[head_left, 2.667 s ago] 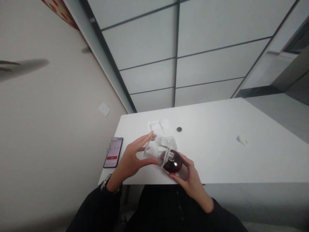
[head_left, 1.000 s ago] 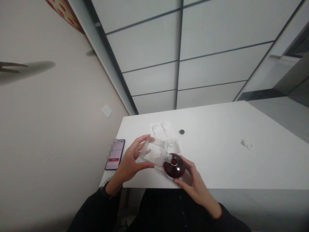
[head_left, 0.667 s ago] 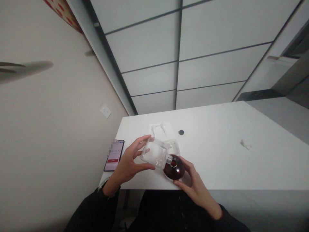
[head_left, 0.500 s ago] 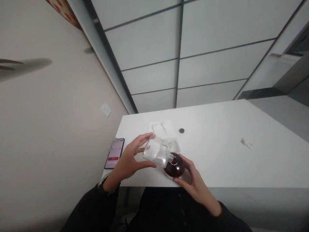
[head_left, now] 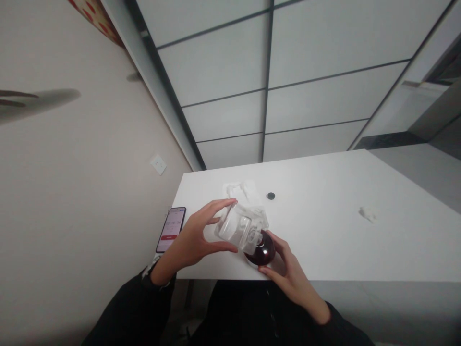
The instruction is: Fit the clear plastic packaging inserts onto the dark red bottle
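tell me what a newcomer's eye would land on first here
Probably the glossy dark red round bottle, held in the right grip near the front edge of the white table. Next comes the clear square bottle in the left grip, tilted with its neck toward the red bottle's mouth. After those, likely the smartphone with a red bar on its screen, lying at the table's left edge.

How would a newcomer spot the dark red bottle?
Find the near edge of the white table. There the right hand holds a round glossy bottle. Its dark red colour sets it apart from the clear boxy bottle tilted at its mouth by the left hand.
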Available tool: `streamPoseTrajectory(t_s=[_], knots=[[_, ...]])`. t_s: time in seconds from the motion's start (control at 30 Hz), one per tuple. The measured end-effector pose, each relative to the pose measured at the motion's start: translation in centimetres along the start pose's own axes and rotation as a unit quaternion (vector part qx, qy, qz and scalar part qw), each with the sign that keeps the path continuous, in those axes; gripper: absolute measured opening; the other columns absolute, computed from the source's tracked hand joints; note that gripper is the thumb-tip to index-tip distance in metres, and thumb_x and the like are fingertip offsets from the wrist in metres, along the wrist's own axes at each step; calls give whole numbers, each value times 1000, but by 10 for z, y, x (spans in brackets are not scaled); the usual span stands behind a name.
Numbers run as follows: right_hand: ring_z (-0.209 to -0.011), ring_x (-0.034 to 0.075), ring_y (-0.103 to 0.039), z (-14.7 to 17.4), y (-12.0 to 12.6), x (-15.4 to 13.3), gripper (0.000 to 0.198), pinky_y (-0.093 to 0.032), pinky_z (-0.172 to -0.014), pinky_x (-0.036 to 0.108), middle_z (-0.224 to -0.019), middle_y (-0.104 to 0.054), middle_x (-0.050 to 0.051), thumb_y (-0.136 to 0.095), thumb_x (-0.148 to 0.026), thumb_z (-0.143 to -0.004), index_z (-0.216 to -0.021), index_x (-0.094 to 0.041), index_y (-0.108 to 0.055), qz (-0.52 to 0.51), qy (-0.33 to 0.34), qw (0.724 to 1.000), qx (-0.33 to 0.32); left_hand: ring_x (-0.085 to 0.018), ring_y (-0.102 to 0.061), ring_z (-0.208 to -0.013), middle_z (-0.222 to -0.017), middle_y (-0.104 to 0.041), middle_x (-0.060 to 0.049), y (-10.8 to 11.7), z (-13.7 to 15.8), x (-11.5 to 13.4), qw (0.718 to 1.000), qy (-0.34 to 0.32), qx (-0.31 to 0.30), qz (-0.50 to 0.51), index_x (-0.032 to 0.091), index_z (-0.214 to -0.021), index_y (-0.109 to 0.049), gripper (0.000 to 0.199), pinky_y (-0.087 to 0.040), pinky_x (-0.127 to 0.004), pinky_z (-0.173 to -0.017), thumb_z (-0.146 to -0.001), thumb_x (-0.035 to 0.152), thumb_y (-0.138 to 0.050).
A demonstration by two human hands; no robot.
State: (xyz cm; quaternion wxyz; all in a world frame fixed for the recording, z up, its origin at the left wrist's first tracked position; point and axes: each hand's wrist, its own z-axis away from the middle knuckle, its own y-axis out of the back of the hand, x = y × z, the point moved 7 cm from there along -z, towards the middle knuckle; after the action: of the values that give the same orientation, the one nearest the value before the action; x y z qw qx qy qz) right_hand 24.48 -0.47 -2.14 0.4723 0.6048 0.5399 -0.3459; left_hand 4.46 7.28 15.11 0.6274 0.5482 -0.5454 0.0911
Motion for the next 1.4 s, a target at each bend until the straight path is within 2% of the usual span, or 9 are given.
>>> streamPoseTrajectory(t_s=[0.13, 0.47, 0.67, 0.9, 1.17, 1.4], knots=[[-148, 34, -55, 0, -1, 0, 72, -46, -123, 58, -161, -54, 15, -75, -38, -98, -161, -31, -41, -4, 4, 1000, 0, -33, -61, -139, -150, -62, -12, 0, -2, 4, 999, -12, -18, -30, 33, -152, -56, 83, -64, -49, -104, -79, 54, -91], [-147, 35, -56, 3, -1, 5, 72, -45, -123, 60, -160, -55, 15, -74, -43, -98, -161, -31, -42, -1, -6, 1000, 3, -31, -61, -140, -150, -64, -14, -2, -9, 29, 983, -97, -56, -143, 28, -158, -49, 87, -53, -50, -118, -83, 49, -89], [-146, 35, -56, 5, -1, 6, 73, -46, -122, 59, -159, -55, 15, -74, -42, -98, -161, -30, -41, 12, -10, 1000, 3, -30, -64, -138, -149, -64, -15, -2, -9, 39, 968, -142, -58, -201, 26, -159, -47, 90, -55, -46, -115, -83, 47, -89], [-146, 35, -56, 4, 1, 5, 70, -47, -122, 58, -159, -56, 14, -74, -42, -98, -160, -32, -43, 14, -5, 1000, 7, -32, -65, -134, -146, -66, -17, -3, -13, 52, 944, -174, -78, -269, 23, -159, -46, 86, -60, -47, -107, -87, 50, -84], [-146, 34, -56, 5, -1, 8, 73, -45, -122, 60, -160, -55, 14, -75, -43, -98, -161, -34, -39, 7, -16, 1000, 1, -33, -65, -131, -142, -65, -20, -9, -17, 65, 917, -192, -111, -330, 20, -158, -43, 81, -61, -45, -101, -93, 52, -78], [-144, 36, -57, 6, -1, 12, 73, -43, -123, 62, -155, -57, 16, -75, -49, -96, -158, -29, -42, 1, -47, 999, -2, -35, -64, -128, -141, -65, -21, -14, -21, 75, 901, -196, -135, -363, 16, -156, -44, 81, -63, -45, -93, -92, 50, -80]])
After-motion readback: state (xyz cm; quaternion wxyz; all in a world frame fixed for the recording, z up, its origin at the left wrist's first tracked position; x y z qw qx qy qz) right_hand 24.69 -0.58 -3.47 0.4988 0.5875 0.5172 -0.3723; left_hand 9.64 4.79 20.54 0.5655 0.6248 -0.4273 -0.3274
